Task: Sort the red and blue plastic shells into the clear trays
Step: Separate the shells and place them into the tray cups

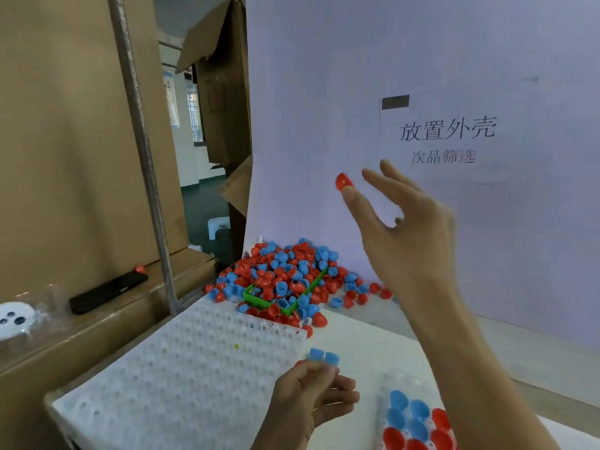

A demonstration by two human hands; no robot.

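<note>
Step in hand: picking and carrying shells from the pile toward a tray, judged from both hands being loaded.
Right hand: raised in front of the white backboard, fingers spread wide, a single red shell perched at the thumb tip; whether it is pinched or only balanced there cannot be told.
Left hand: low, fingers curled closed around two blue shells at the fingertips.
Shell pile: mixed red and blue, heaped over a green bin at the far edge of the worktop.
Empty tray: white pocketed tray to the left, pockets apparently unfilled.
Partly filled tray: clear tray at lower right, blue and red shells seated in its near pockets.
Next move: likely bringing each shell down over a free pocket and seating it dome-up, keeping colours grouped.
</note>
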